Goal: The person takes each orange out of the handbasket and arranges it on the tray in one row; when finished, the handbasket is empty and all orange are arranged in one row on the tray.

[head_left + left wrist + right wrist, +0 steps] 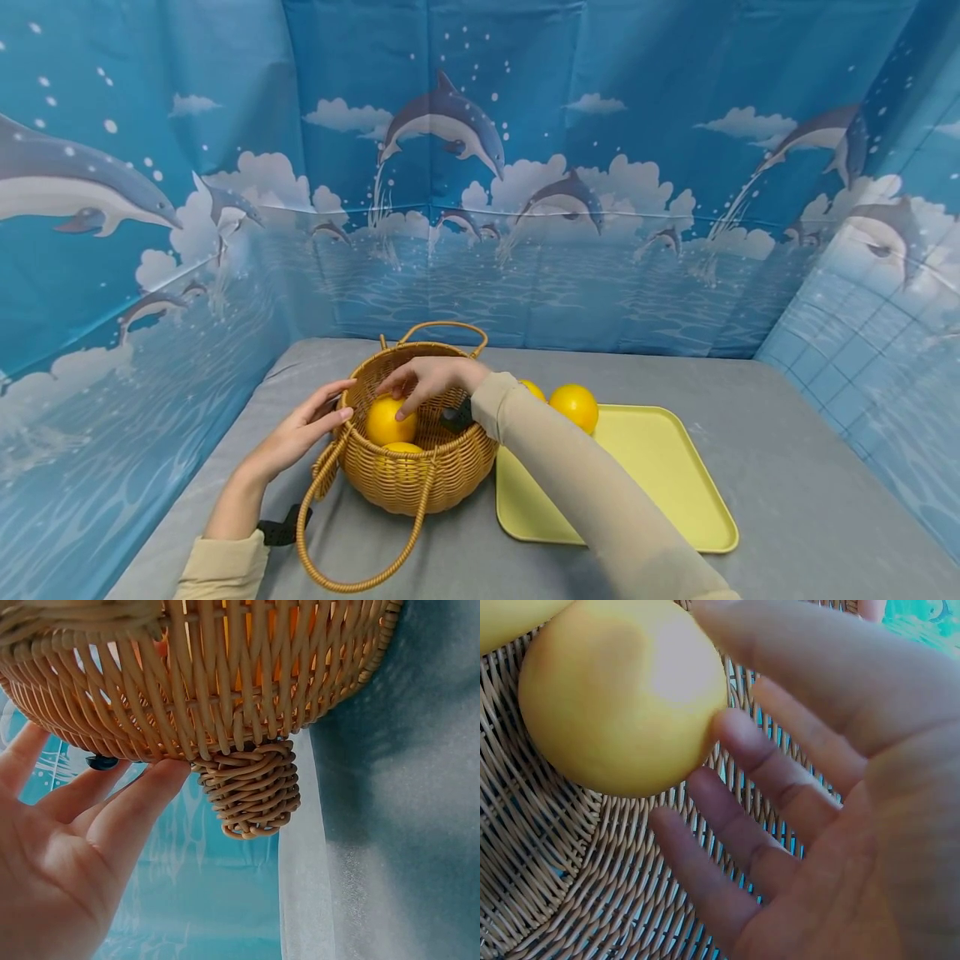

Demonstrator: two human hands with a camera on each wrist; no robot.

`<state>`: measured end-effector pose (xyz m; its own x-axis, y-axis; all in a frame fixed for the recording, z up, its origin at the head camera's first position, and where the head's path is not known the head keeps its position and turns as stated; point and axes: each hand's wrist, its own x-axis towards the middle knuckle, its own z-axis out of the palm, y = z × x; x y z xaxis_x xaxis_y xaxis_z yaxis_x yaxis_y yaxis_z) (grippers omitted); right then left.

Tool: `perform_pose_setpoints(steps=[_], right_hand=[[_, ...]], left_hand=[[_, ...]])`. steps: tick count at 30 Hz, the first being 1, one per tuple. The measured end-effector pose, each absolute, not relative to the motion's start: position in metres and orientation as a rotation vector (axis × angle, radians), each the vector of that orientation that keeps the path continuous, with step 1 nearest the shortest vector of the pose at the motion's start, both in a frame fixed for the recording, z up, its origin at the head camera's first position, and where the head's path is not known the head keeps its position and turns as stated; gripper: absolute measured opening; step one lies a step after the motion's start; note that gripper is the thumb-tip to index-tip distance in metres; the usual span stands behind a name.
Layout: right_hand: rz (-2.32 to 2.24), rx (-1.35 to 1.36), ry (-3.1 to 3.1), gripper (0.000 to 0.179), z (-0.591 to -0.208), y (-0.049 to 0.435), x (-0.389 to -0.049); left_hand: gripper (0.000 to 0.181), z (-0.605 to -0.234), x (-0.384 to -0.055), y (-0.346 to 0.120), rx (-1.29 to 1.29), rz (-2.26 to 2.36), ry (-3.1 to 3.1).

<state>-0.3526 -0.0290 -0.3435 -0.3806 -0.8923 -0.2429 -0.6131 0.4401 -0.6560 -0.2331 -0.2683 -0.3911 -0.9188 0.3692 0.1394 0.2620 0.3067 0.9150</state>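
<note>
A round wicker basket [420, 483] with two looped handles stands on the grey surface. Inside it lie a yellow-orange round fruit, an orange by its look [388, 422], and a second one [405, 447] partly hidden by the front rim. My right hand [435, 379] reaches into the basket over the far side. Its thumb and a fingertip touch one side of the upper orange [622, 697], the other fingers spread apart from it. My left hand [296, 429] rests its fairly straight fingers and thumb [142, 806] against the basket's left rim.
Right of the basket lies a yellow tray [660, 467]. Another orange [574, 407] sits at its far left corner, and one more [532, 389] shows partly behind my right sleeve. A basket handle [360, 583] hangs toward the front. Dolphin-printed curtains [525, 275] enclose the surface.
</note>
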Motion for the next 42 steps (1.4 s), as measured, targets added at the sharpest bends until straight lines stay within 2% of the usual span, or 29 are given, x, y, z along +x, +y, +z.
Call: perform_pose_setpoints(steps=[8,15,23,29,42], right_hand=[[-0.528,-1.198,2.21,0.057,-0.3455,-0.0277,-0.3522],[-0.585,-1.14,2.193,0.049,-0.347,-0.027,-0.3525],[-0.536,-1.177,2.191,0.06,-0.3482,-0.0269,-0.3543],[-0.422,-1.186,2.239,0.057,-0.3477,-0.0269,-0.3544],[-0.538,-1.118,2.14,0.053,-0.3478,-0.0262,-0.353]], left_hand=[[0.052,-0.3912,-0.2329,-0.2683,0.599,1.695,2.466],[0.052,-0.3915,-0.2333,-0.2684,0.595,1.694,2.468],[0.051,-0.3915,-0.2334,-0.2688,0.589,1.696,2.465],[0.05,-0.3914,-0.233,-0.2686,0.588,1.692,2.467],[0.051,-0.3902,-0.2326,-0.2682,0.583,1.683,2.475]])
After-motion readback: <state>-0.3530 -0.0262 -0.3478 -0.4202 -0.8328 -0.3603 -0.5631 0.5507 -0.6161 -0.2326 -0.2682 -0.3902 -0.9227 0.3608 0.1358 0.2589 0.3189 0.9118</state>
